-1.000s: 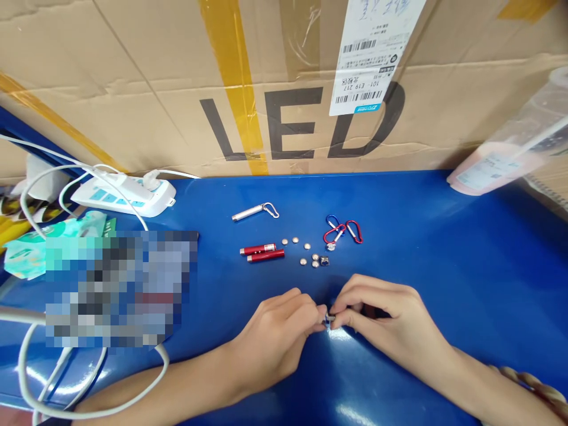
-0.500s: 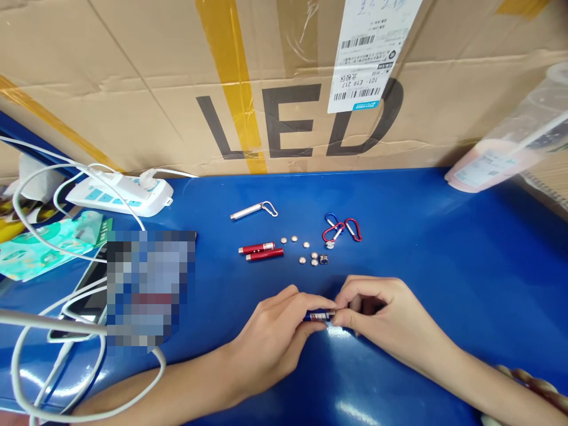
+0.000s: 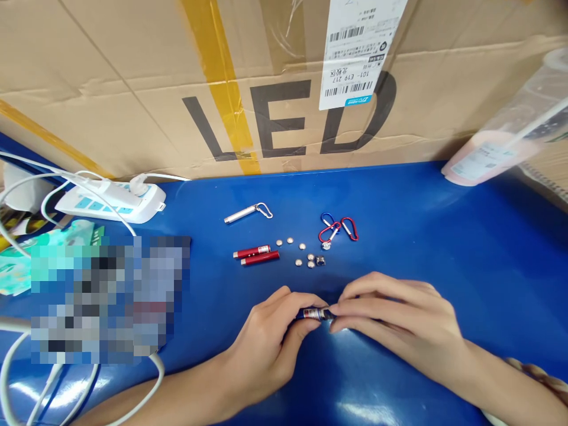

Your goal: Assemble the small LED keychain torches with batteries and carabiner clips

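My left hand [image 3: 270,340] is closed around a small blue laser pointer [image 3: 313,314] with a white label, held level above the table. At its right end, the fingertips of my right hand [image 3: 399,313] pinch the dark tip; whether a small part sits between them is hidden. Beyond my hands lie several silver button cells [image 3: 302,246] and a small dark metal piece [image 3: 320,260]. To their left are two red laser pointers [image 3: 260,257] side by side, and farther back a silver laser pointer [image 3: 239,214] with a carabiner clip. Red and blue carabiner clips [image 3: 349,228] lie in a cluster at the right.
A large cardboard box [image 3: 146,71] stands along the table's back edge. At the left are a white power strip [image 3: 110,201], loose white cables [image 3: 157,378] and a green packet [image 3: 18,266] beside a blurred-out area. A clear cup with pink contents [image 3: 479,157] stands at the back right.
My right hand has turned, its fingers now straighter and pointing left at the pointer's end, where before they were curled. The laser pointer has shifted slightly left; the whole view has moved a little.
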`<state>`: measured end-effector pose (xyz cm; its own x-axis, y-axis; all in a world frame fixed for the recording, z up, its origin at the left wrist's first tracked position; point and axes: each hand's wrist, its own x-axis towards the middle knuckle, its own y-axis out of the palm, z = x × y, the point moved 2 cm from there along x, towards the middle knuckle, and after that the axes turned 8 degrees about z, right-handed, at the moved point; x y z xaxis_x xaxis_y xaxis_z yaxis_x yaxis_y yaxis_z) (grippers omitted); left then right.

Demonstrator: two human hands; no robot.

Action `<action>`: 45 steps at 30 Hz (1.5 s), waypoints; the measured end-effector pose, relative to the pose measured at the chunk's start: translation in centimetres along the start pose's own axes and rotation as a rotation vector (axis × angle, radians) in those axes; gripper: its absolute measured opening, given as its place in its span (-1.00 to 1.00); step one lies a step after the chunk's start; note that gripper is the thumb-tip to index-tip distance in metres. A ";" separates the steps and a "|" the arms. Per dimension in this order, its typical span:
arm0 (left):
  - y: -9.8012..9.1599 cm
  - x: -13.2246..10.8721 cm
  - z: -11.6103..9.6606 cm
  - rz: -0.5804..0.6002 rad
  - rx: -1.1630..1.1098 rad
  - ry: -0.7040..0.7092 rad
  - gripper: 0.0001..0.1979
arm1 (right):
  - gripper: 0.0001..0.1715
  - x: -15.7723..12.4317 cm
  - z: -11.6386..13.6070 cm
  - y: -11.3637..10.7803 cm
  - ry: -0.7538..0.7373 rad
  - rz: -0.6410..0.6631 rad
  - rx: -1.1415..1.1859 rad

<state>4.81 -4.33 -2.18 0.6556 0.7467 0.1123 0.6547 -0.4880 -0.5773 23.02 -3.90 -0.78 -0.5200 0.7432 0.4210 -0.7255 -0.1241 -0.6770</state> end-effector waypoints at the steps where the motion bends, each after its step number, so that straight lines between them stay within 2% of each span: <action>1: 0.0 0.0 0.0 0.011 -0.015 -0.009 -0.83 | -0.89 -0.2 0.0 -0.1 -0.045 0.011 -0.042; 7: 0.4 0.1 0.3 0.088 -0.122 -0.026 -0.83 | -0.77 -1.3 -0.8 0.0 -0.126 0.076 -0.211; 11: 0.5 0.2 0.4 0.115 -0.135 -0.006 -0.88 | -0.73 -1.4 -1.1 0.1 -0.155 0.084 -0.234; 17: 0.8 0.2 0.8 0.094 -0.048 0.035 -0.86 | -0.75 -0.6 -1.0 0.3 -0.118 0.113 -0.139; 22: 0.5 0.4 1.1 0.101 -0.020 0.070 -0.89 | -0.79 0.3 -1.0 0.6 0.039 0.112 0.057; 25: -0.2 0.7 1.0 0.086 0.036 0.090 -0.90 | -0.82 1.2 -1.2 0.3 0.063 0.104 0.116; 30: -1.5 1.6 0.5 -0.087 0.031 0.031 -0.91 | -0.83 4.0 -1.8 -1.2 -0.005 0.140 0.008; 36: -1.5 2.8 0.5 -0.247 -0.092 -0.109 -0.86 | -0.80 7.2 -3.0 -1.9 -0.216 0.394 -0.248; 40: -1.0 3.1 1.0 -0.242 -0.140 -0.163 -0.89 | -0.72 7.4 -3.5 -1.9 -0.286 0.473 -0.385; 45: -0.8 2.6 1.7 -0.166 -0.072 -0.069 -0.94 | -0.59 6.5 -3.4 -1.7 -0.323 0.438 -0.431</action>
<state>5.35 -1.22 -2.80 0.5103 0.8479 0.1437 0.7786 -0.3846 -0.4958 22.35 3.36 1.07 -0.8807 0.4432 0.1675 -0.2091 -0.0464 -0.9768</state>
